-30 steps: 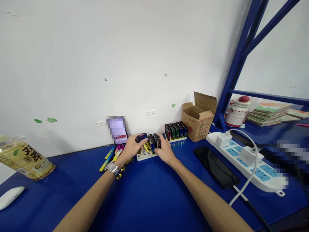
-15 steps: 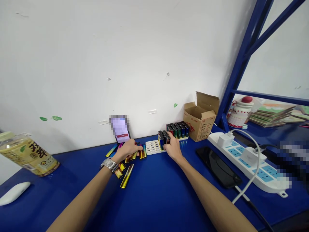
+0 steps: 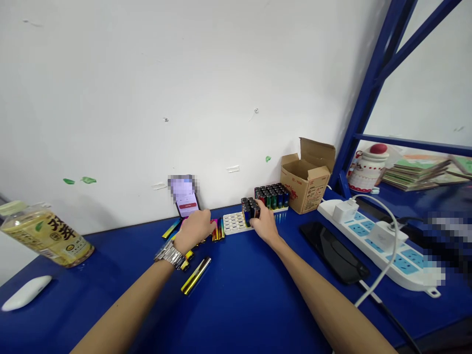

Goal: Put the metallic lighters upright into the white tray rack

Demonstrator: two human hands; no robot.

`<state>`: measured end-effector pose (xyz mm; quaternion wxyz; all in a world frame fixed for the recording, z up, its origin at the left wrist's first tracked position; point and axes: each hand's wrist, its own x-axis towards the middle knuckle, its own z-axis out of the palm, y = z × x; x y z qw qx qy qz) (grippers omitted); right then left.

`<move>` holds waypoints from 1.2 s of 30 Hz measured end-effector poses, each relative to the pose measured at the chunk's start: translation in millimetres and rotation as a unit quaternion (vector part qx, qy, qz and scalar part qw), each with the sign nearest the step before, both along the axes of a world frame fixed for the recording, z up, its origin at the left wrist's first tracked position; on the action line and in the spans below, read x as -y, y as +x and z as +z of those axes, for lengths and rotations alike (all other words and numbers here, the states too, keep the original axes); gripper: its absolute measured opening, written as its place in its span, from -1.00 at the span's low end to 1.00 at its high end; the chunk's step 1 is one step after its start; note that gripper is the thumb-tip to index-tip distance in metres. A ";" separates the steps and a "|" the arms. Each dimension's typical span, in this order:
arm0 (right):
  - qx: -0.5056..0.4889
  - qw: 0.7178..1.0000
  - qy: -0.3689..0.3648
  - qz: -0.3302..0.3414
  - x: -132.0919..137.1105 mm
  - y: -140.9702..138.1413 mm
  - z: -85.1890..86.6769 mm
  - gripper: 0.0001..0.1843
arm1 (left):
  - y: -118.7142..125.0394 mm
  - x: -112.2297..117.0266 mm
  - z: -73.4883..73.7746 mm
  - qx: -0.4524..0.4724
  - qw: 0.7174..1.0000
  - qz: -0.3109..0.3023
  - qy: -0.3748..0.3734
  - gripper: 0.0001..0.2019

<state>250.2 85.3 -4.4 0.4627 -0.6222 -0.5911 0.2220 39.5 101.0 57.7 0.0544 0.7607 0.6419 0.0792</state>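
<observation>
As I watch through the head camera, the white perforated holder [image 3: 233, 224] sits just right of the frame's center, in the lower half, its left part showing bare holes. Dark-topped cylinders [image 3: 247, 216] stand upright in its right part, and the right hand [image 3: 264, 224] has its thumb and fingers clamped around their right end. To the left, the left hand [image 3: 198, 228] lies palm-down over loose metallic tubes [image 3: 220, 231]; its fingertips are hidden from me, so I cannot tell whether they hold one. A silver watch [image 3: 170, 253] circles that wrist. One shiny tube [image 3: 195, 276] lies apart, below them. Right of the right hand I see a second set of cylinders [image 3: 275, 199], then an open cardboard box [image 3: 309, 193]. A lit phone [image 3: 185, 196] leans behind the left hand. The drink bottle [image 3: 51, 236] is at lower left; a black phone [image 3: 334, 251] and white power strip [image 3: 359, 229] fill the lower right.
</observation>
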 end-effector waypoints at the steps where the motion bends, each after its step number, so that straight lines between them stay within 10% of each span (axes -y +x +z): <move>1: 0.001 1.000 0.000 -0.001 0.0 -0.1 0.0 -0.21 | 1.0 1.6 -0.7 -0.029 0.999 -0.003 0.025 -0.81; 8: -0.014 1.000 0.022 -0.002 0.5 -0.1 1.3 -0.27 | 12.8 6.5 -6.4 -0.061 0.995 -0.027 0.073 -0.66; 17: -0.069 0.996 0.042 0.032 -2.2 4.0 1.2 -0.32 | 48.3 -11.6 -15.4 0.261 0.932 -0.243 -0.065 -0.04; 36: -0.053 0.998 0.017 0.023 1.2 2.7 5.9 -0.23 | 66.0 -12.5 -27.9 0.474 0.840 -0.253 -0.076 -0.48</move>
